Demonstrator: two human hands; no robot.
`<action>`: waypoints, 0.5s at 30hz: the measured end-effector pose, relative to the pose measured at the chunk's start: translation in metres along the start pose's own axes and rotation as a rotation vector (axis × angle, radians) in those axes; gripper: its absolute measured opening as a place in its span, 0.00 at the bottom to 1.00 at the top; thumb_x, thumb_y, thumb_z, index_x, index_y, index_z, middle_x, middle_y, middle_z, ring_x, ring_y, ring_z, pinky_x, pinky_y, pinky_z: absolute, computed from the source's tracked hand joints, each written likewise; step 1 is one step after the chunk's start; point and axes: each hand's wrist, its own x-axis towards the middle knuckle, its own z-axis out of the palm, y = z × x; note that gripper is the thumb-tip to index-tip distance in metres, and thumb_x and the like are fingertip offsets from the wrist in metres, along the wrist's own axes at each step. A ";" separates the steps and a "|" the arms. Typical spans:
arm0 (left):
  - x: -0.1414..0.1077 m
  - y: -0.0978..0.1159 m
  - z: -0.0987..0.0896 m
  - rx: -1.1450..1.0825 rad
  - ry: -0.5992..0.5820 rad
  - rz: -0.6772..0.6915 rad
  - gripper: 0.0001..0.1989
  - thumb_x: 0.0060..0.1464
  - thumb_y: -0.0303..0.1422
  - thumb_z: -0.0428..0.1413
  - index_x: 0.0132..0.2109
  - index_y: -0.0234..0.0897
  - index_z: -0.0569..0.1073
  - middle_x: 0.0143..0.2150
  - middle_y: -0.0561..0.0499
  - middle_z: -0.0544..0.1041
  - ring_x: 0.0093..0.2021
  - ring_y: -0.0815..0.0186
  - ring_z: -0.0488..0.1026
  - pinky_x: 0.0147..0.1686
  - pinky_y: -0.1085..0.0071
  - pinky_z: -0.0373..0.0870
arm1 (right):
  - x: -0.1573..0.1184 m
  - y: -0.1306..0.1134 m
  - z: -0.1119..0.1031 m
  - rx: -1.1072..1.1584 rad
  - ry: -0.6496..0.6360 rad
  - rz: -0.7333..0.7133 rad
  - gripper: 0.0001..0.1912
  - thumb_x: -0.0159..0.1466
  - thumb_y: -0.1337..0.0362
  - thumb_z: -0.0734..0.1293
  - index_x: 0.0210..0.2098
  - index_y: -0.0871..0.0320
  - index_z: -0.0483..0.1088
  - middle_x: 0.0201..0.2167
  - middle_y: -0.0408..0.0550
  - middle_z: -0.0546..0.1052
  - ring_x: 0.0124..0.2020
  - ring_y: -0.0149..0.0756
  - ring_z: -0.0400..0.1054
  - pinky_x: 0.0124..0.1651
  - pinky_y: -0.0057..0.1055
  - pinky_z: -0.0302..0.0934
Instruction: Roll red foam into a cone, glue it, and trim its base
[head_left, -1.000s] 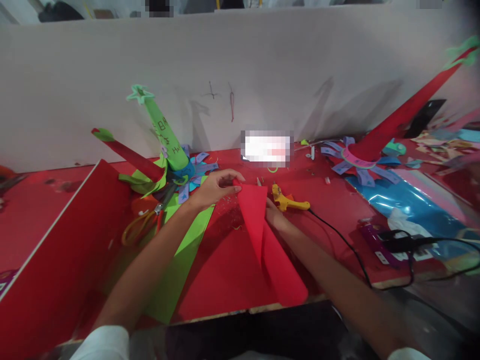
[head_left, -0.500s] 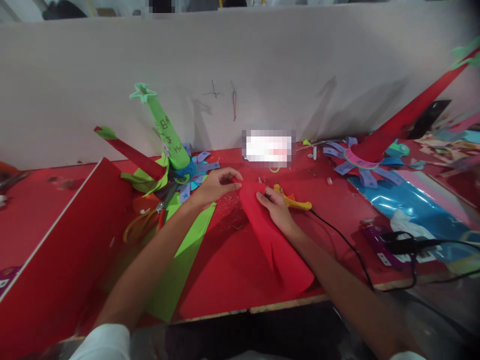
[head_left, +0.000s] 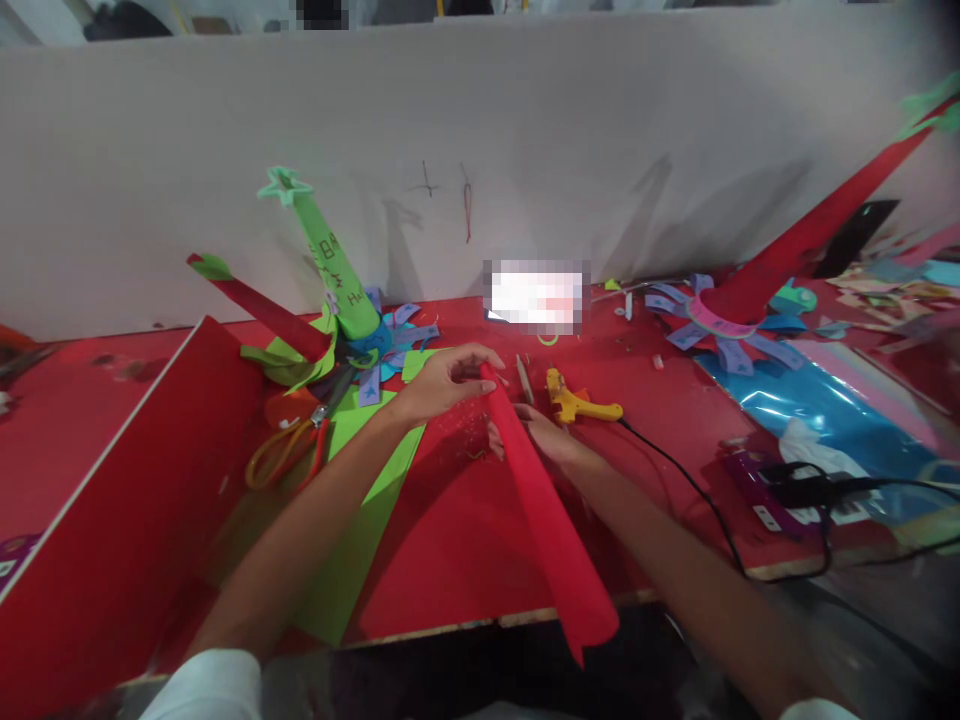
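A sheet of red paper, rolled into a long narrow cone (head_left: 551,525), slants toward me, its wide mouth hanging over the table's front edge. At its narrow far end my left hand (head_left: 450,385) pinches the paper between thumb and fingers. My right hand (head_left: 544,435) is closed around the cone from beneath; fingertips show on its left side, and the cone hides the rest of the grip. Just right of that hand, a yellow glue gun (head_left: 581,400) lies on the table with its cord trailing right.
Orange-handled scissors (head_left: 289,450) rest on green paper (head_left: 375,490) at the left. A green cone with a star (head_left: 341,270) and a red cone (head_left: 810,225) stand near the wall. A red board (head_left: 127,500) leans at left; blue film (head_left: 817,420) and black cables (head_left: 832,490) lie right.
The red paper has gone from a loosely curled sheet to a tighter, narrower cone. My right hand has moved down from the top edge to beneath the roll.
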 end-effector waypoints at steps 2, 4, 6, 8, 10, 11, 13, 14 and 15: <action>0.000 0.000 -0.001 0.039 0.024 0.000 0.16 0.53 0.38 0.69 0.45 0.36 0.77 0.41 0.47 0.81 0.42 0.65 0.79 0.44 0.69 0.73 | 0.000 -0.001 0.002 -0.014 -0.012 -0.021 0.21 0.51 0.53 0.80 0.33 0.56 0.70 0.21 0.39 0.72 0.22 0.29 0.66 0.27 0.29 0.61; 0.000 0.002 -0.004 0.076 0.046 0.003 0.14 0.53 0.37 0.69 0.44 0.36 0.78 0.41 0.48 0.80 0.41 0.66 0.78 0.44 0.69 0.72 | 0.002 -0.005 0.001 -0.045 0.054 -0.072 0.23 0.50 0.53 0.81 0.37 0.55 0.71 0.24 0.38 0.74 0.22 0.30 0.67 0.27 0.28 0.61; 0.001 0.002 -0.008 0.120 0.063 0.005 0.13 0.53 0.35 0.68 0.43 0.35 0.78 0.41 0.48 0.80 0.41 0.66 0.77 0.43 0.70 0.71 | 0.002 -0.010 0.000 -0.039 0.168 -0.106 0.25 0.52 0.49 0.80 0.40 0.54 0.71 0.26 0.39 0.76 0.23 0.30 0.68 0.28 0.29 0.63; 0.003 0.000 -0.012 0.166 0.092 0.005 0.11 0.52 0.35 0.68 0.41 0.35 0.79 0.41 0.47 0.80 0.40 0.67 0.76 0.41 0.70 0.70 | 0.000 -0.015 -0.001 0.000 0.212 -0.100 0.26 0.57 0.41 0.76 0.42 0.54 0.71 0.28 0.42 0.77 0.25 0.33 0.71 0.31 0.31 0.67; 0.005 -0.003 -0.016 0.201 0.137 0.004 0.11 0.52 0.34 0.67 0.40 0.34 0.78 0.39 0.48 0.80 0.37 0.67 0.75 0.40 0.70 0.69 | -0.004 -0.020 0.002 0.015 0.102 -0.093 0.28 0.61 0.38 0.72 0.45 0.55 0.71 0.31 0.46 0.79 0.28 0.35 0.74 0.35 0.34 0.71; 0.006 -0.005 -0.018 0.215 0.157 0.001 0.10 0.51 0.34 0.67 0.40 0.34 0.78 0.38 0.48 0.79 0.36 0.68 0.74 0.39 0.70 0.69 | -0.007 -0.021 0.004 0.005 0.031 -0.104 0.27 0.62 0.40 0.72 0.46 0.55 0.71 0.32 0.46 0.79 0.29 0.36 0.75 0.36 0.35 0.71; 0.007 -0.006 -0.021 0.232 0.173 -0.002 0.10 0.51 0.34 0.67 0.40 0.35 0.78 0.37 0.49 0.79 0.36 0.68 0.74 0.38 0.70 0.69 | -0.012 -0.022 0.008 -0.019 -0.065 -0.112 0.24 0.62 0.46 0.75 0.46 0.55 0.70 0.32 0.45 0.79 0.29 0.35 0.75 0.36 0.33 0.71; 0.006 -0.005 -0.022 0.236 0.164 -0.002 0.10 0.51 0.33 0.66 0.40 0.35 0.78 0.38 0.49 0.79 0.36 0.68 0.74 0.38 0.70 0.70 | -0.013 -0.022 0.010 -0.021 -0.086 -0.105 0.23 0.62 0.49 0.76 0.46 0.56 0.69 0.31 0.44 0.78 0.28 0.33 0.75 0.35 0.32 0.70; 0.006 -0.003 -0.024 0.232 0.141 0.000 0.10 0.52 0.33 0.66 0.41 0.35 0.78 0.39 0.48 0.79 0.37 0.67 0.74 0.39 0.70 0.70 | -0.014 -0.021 0.011 -0.010 -0.099 -0.090 0.22 0.62 0.51 0.77 0.46 0.56 0.68 0.29 0.42 0.77 0.26 0.32 0.73 0.33 0.30 0.69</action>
